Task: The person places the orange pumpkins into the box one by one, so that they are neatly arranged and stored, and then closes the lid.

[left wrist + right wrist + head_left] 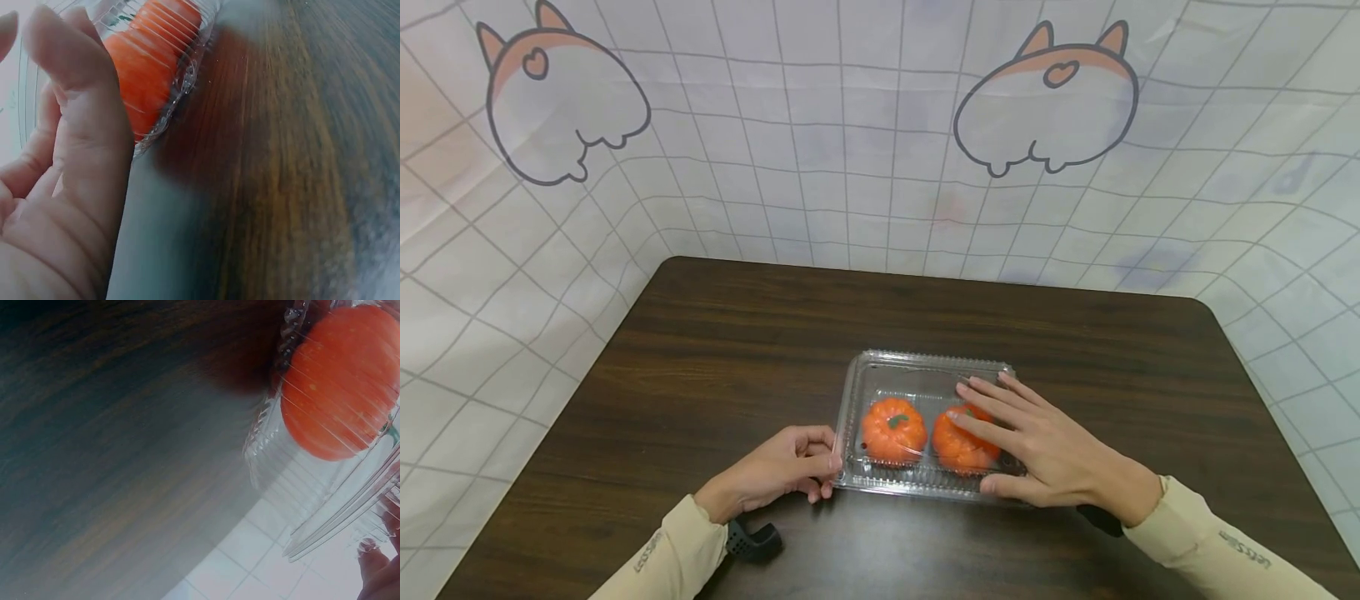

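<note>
A clear plastic clamshell container (917, 379) rests on the dark wooden table. Inside it are two small orange pumpkins, the left pumpkin (894, 431) with a green stem on top and the right pumpkin (962, 450) partly hidden by fingers. My left hand (790, 467) holds the container's front left corner, its fingers curled and its thumb at the rim. Spread with straight fingers, my right hand (1037, 442) lies over the right side of the lid. In the right wrist view a pumpkin (340, 384) shows through the ridged wall, and the right fingertips (375, 569) appear beyond the rim.
The brown table (722, 333) has rounded far corners. A white grid-patterned curtain (820, 125) with cartoon animal drawings hangs behind it and on both sides. A black strap (754, 542) is at the left wrist.
</note>
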Motion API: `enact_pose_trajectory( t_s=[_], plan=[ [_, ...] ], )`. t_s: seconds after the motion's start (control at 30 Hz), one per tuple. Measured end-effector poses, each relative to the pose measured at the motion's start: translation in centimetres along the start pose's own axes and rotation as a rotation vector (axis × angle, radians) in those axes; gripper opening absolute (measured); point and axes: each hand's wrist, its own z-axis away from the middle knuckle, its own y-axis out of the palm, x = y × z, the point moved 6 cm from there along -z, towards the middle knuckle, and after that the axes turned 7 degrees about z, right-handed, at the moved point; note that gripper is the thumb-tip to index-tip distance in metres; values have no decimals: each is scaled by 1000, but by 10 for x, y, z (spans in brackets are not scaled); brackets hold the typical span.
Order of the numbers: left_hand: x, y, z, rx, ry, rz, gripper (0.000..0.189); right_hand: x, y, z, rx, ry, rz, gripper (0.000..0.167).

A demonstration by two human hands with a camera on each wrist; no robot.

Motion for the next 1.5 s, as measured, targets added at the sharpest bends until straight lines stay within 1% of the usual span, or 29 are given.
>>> enact_pose_trajectory(
  t_s=[0.2,0.37,0.53,0.63,0.7,0.8,0.93,1.03,1.13,1.23,1.3,1.4,1.47,1.5],
  plan=[
    [0,4,-2,26,10,-53,13,-1,0,1,2,2,12,74],
    [1,5,-1,30,-15,-84,16,-2,0,2,3,9,21,74],
    [0,9,0,66,-20,-128,36,-3,0,3,3,26,13,75],
    [0,10,0,77,-12,-154,42,-4,-2,5,-15,40,1,77],
    [0,10,-1,63,-16,-156,41,-5,-4,7,-44,59,-1,81],
    [1,8,-2,20,-24,-147,38,-9,-10,13,-95,107,-13,90],
    [2,6,-3,-42,-18,-128,32,-16,-17,25,-138,204,-66,103],
    [2,7,-4,-86,-9,-114,28,-23,-21,38,-159,297,-122,105],
    [3,7,-5,-121,-4,-99,27,-30,-24,53,-162,420,-168,97],
    [3,6,-5,-139,1,-86,28,-33,-26,65,-157,543,-188,83],
    [3,6,-6,-148,8,-73,29,-34,-25,70,-151,604,-188,70],
    [3,6,-6,-151,23,-61,31,-35,-22,74,-123,681,-213,41],
    [3,7,-6,-151,30,-57,33,-36,-18,77,-75,733,-271,26],
    [3,7,-6,-150,32,-60,34,-36,-16,79,-50,758,-320,22]
  ],
)
